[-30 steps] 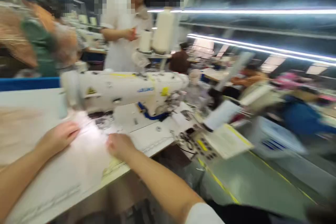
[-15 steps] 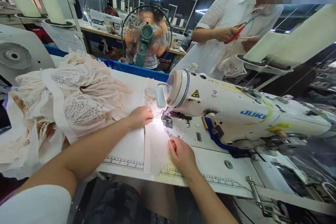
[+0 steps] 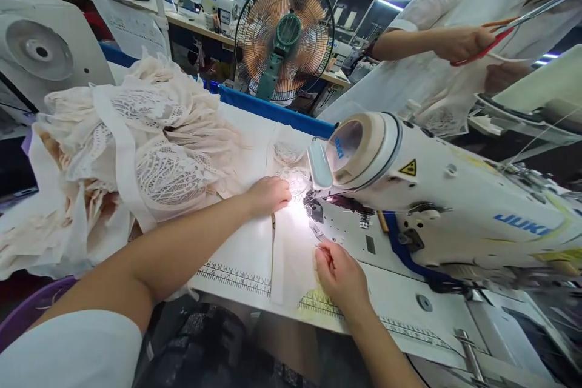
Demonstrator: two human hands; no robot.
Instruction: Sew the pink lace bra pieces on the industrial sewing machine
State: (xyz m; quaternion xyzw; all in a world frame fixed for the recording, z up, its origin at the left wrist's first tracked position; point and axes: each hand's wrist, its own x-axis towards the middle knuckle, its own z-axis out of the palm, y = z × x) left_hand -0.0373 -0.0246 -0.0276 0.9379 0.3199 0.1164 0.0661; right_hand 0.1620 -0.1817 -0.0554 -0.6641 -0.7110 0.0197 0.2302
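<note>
Fabric strip: pale cream piece (image 3: 291,242), flat on the sewing table, running from the front edge up under the needle area, lit bright by the machine lamp.
Lace end: bit of lace trim (image 3: 294,177) at the far end of that strip, right by the presser foot.
Left hand: left hand (image 3: 269,194) palm down on the fabric just left of the needle, fingers together and pressed flat, tips touching the lace.
Right hand: right hand (image 3: 341,276) lower down on the strip's right edge, fingers curled in, thumb and forefinger look pinched on the fabric edge, kinda hard to tell exactly.
Needle zone: presser foot (image 3: 313,211) between the two hands, glare all around it.
Machine: white JUKI sewing machine (image 3: 454,200), head pointing left, yellow warning sticker on the side.
Table: white sewing table (image 3: 400,297) with printed ruler marks (image 3: 234,276) along the front edge.
Pile: big heap of cream lace garments (image 3: 136,145) to the left, touching the left forearm.
Behind: green-and-copper fan (image 3: 285,36) past the blue table edge.
Co-worker: person in a white top standing top right, hand (image 3: 461,42) gripping red-handled scissors (image 3: 495,39).
</note>
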